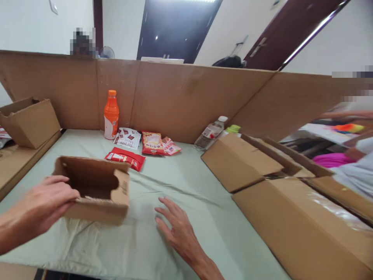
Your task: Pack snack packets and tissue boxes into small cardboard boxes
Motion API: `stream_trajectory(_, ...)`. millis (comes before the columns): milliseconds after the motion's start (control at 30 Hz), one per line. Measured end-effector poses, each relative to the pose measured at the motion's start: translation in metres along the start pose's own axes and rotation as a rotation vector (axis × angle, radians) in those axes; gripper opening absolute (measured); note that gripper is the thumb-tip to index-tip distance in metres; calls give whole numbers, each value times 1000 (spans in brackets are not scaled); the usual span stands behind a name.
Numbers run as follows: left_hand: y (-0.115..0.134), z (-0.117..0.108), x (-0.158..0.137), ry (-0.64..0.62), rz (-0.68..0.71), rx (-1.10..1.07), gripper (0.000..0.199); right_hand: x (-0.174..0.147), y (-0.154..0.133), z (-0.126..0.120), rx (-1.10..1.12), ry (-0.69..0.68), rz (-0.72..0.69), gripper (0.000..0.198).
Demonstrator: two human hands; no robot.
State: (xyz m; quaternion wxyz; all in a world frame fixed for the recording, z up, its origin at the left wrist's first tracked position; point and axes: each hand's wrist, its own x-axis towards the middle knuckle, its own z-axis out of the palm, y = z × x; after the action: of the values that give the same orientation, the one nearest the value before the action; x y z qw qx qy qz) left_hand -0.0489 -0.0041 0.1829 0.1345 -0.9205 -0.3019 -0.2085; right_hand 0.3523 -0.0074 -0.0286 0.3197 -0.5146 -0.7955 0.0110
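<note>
My left hand (55, 200) grips the near left edge of a small open cardboard box (96, 212), which looks bare inside and slightly blurred. To the right of the box, my right hand (177, 227) is over the pale green cloth (210, 210) with fingers spread, holding nothing. Just behind the box lies a red packet (126, 158). Farther back are a white packet (128, 138) with dark red diamonds, a red and yellow snack bag (152, 143) and a pink packet (171, 146). An orange bottle (111, 116) stands upright beside them.
A cardboard wall (171, 101) runs along the back. Large cardboard boxes (303, 229) line the right side, where a clear bottle (211, 133) leans. Another open box (30, 122) stands at the far left. Parts of people show beyond the wall and at the right.
</note>
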Motion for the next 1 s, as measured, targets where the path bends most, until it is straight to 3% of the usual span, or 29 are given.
stream_trajectory(167,40,37,35,30,-24,-177,27,39,27,-2,98,-104,56,27)
stream_trajectory(300,50,50,40,64,-49,-174,29,114,43,6,72,-176,111,36)
stream_trajectory(467,56,51,50,149,-69,-131,34,210,19,44,66,-334,14,47)
stream_trajectory(600,58,51,53,170,-95,-129,36,248,-3,71,42,-423,79,67)
stream_trajectory(700,58,51,52,159,-97,-144,37,262,1,69,59,-442,190,66)
stream_trajectory(800,56,51,51,161,-102,-156,37,264,19,43,153,-454,280,57)
stream_trajectory(900,56,52,49,151,-85,-151,38,241,38,3,322,-526,343,44)
stream_trajectory(1000,58,53,49,167,-81,-152,36,196,52,-36,491,-615,404,42)
